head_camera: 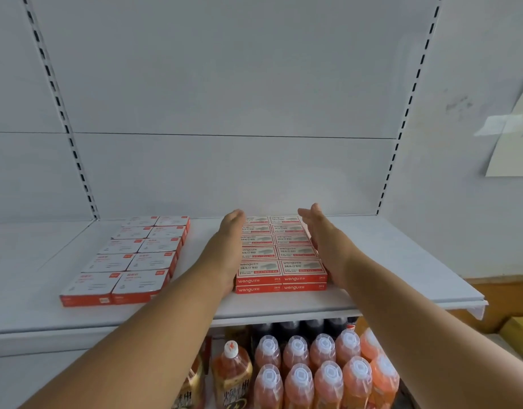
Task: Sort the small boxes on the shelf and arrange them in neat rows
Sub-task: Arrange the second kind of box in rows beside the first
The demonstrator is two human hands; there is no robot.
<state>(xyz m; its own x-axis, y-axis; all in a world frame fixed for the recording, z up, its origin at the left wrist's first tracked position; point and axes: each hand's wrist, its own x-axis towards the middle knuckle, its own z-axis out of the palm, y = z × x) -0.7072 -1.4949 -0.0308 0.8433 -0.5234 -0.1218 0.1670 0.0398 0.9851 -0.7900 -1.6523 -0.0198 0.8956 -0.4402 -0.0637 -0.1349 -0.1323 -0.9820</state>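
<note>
A block of small red staple boxes [279, 252] sits on the white shelf [387, 261], two columns wide, several rows deep and two layers high. My left hand [225, 246] lies flat against the block's left side, fingers straight. My right hand [325, 243] presses flat against its right side, fingers straight and pointing to the back wall. To the left lies a second block of white-topped boxes with red edges [130, 258], also two columns wide and several rows deep. Neither hand touches it.
The shelf's back wall is a white panel with slotted uprights [399, 137]. Under the shelf stand several orange drink bottles [322, 370] and dark-capped bottles. A paper sheet [511, 137] hangs on the wall at right. A yellow box [520, 332] sits low at far right.
</note>
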